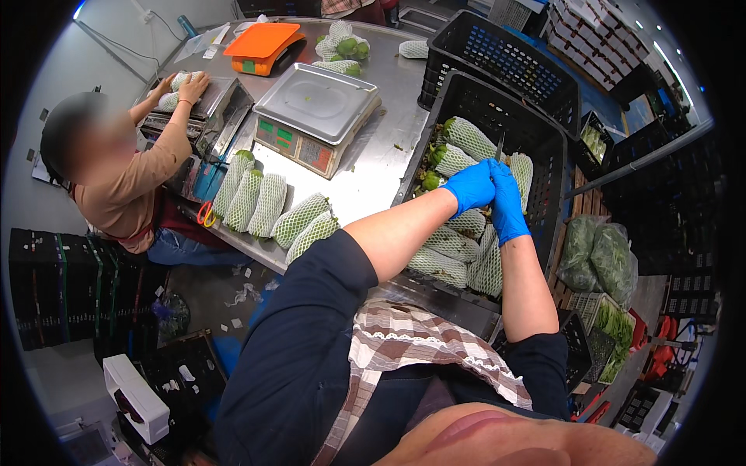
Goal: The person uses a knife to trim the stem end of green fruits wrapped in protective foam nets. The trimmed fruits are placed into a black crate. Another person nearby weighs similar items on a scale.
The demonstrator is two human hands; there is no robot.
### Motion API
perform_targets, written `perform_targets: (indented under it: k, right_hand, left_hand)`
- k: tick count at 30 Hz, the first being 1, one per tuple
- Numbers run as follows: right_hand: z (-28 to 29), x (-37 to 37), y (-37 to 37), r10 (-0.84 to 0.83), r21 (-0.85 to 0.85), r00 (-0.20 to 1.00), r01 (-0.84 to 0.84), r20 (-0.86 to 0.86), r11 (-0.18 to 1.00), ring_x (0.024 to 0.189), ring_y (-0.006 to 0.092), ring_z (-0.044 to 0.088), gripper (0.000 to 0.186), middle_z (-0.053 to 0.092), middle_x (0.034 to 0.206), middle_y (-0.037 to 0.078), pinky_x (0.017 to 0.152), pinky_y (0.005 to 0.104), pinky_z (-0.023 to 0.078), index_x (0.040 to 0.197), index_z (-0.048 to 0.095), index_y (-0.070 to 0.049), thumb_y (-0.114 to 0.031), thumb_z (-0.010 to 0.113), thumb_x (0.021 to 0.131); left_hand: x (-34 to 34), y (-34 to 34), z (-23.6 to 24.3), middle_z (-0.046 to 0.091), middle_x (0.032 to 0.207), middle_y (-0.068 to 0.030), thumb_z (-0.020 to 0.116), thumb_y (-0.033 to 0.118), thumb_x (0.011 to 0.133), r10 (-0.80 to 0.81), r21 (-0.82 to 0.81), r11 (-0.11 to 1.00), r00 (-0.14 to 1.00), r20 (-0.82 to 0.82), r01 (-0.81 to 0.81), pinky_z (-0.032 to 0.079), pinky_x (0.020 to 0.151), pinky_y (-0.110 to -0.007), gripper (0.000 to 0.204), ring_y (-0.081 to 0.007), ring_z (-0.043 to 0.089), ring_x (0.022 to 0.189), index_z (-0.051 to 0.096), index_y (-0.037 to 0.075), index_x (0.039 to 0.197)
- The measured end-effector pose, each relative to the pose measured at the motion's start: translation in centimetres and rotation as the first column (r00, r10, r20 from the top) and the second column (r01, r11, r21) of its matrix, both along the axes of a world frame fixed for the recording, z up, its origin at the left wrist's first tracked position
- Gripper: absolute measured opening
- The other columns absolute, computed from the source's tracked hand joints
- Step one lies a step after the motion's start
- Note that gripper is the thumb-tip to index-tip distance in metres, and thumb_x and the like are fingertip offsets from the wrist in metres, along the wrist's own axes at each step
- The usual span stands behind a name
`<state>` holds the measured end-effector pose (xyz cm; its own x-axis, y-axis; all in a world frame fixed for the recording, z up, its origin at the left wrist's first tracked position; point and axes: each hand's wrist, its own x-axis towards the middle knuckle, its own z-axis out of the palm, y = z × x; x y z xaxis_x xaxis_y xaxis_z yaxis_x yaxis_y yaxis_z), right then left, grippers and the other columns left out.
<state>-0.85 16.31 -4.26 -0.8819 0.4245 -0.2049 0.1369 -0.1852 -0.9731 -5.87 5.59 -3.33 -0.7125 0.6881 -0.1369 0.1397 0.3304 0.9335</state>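
My left hand (468, 189), in a blue glove, is closed against my right over the black crate (557, 182); what it grips is hidden. My right hand (507, 198), also gloved, is shut on a knife (501, 143), its narrow blade pointing up. Inside the crate, around and under both hands, lie several long green vegetables in white foam nets (447, 248), some with bare green ends (432, 180). More netted vegetables (268, 205) lie along the near left edge of the steel table (365, 194).
A scale (307, 105), orange tray (256, 43) and scissors (206, 214) are on the table. A co-worker (128, 175) at left handles netted items at a machine (217, 109). Another crate (497, 70) stands behind mine; bagged greens (583, 256) lie at right, stacked crates (58, 287) at lower left.
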Motion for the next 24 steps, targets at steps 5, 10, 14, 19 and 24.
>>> perform_targets:
  k: [5, 10, 14, 19, 24]
  right_hand:
    - [0.5, 0.1, -0.2, 0.001, 0.007, 1.000, -0.001, 0.021, 1.000, 0.083, 0.0128, 0.059, 0.024, 0.064, 0.094, 0.002, 0.074, 0.0281, 0.048, 0.107, 0.064, -0.010, -0.032, 0.059, 0.098]
    - [0.0, 0.0, 0.1, 0.007, 0.018, 1.000, -0.007, 0.012, 1.000, 0.082, 0.0125, 0.059, 0.024, 0.063, 0.092, 0.001, 0.074, 0.0283, 0.048, 0.105, 0.064, -0.011, -0.033, 0.058, 0.099]
    - [-0.4, -0.1, 0.5, 0.032, 0.030, 0.999, -0.032, 0.031, 0.999, 0.087, 0.0153, 0.060, 0.029, 0.065, 0.098, 0.005, 0.076, 0.0302, 0.048, 0.114, 0.062, -0.009, -0.033, 0.057, 0.098]
    - [-0.9, -0.2, 1.0, 0.046, 0.041, 0.998, -0.048, 0.036, 0.998, 0.090, 0.0171, 0.060, 0.032, 0.065, 0.102, 0.007, 0.077, 0.0317, 0.048, 0.119, 0.061, -0.008, -0.032, 0.057, 0.098]
    - [-0.8, -0.2, 0.8, 0.044, 0.038, 0.999, -0.045, 0.030, 0.998, 0.092, 0.0176, 0.060, 0.033, 0.065, 0.104, 0.007, 0.079, 0.0324, 0.048, 0.119, 0.061, -0.008, -0.033, 0.057, 0.098]
  left_hand:
    - [0.2, -0.2, 0.6, 0.062, 0.118, -0.0309, 0.053, 0.017, 0.087, 0.000, -0.006, 1.000, 1.000, -0.008, 0.000, 0.049, 0.095, -0.047, 0.040, -0.0444, 0.061, 0.111, 0.053, -0.004, 0.121]
    - [0.4, -0.6, 1.3, 0.063, 0.115, -0.0312, 0.054, 0.016, 0.086, -0.004, -0.040, 0.999, 0.999, -0.034, 0.002, 0.050, 0.093, -0.047, 0.040, -0.0445, 0.062, 0.109, 0.053, -0.005, 0.120]
    - [0.5, -0.8, 1.6, 0.063, 0.115, -0.0313, 0.054, 0.016, 0.085, -0.018, -0.048, 0.999, 0.999, -0.044, 0.016, 0.050, 0.093, -0.047, 0.040, -0.0446, 0.062, 0.108, 0.053, -0.005, 0.120]
    - [0.5, -0.8, 1.7, 0.065, 0.110, -0.0290, 0.056, 0.013, 0.084, -0.002, -0.056, 0.998, 0.998, -0.056, -0.001, 0.052, 0.087, -0.045, 0.039, -0.0411, 0.065, 0.102, 0.053, -0.003, 0.119]
    - [0.4, -0.4, 1.1, 0.069, 0.099, -0.0242, 0.059, 0.005, 0.081, 0.033, -0.024, 0.999, 0.999, -0.037, -0.034, 0.056, 0.075, -0.041, 0.038, -0.0333, 0.071, 0.086, 0.053, 0.000, 0.118]
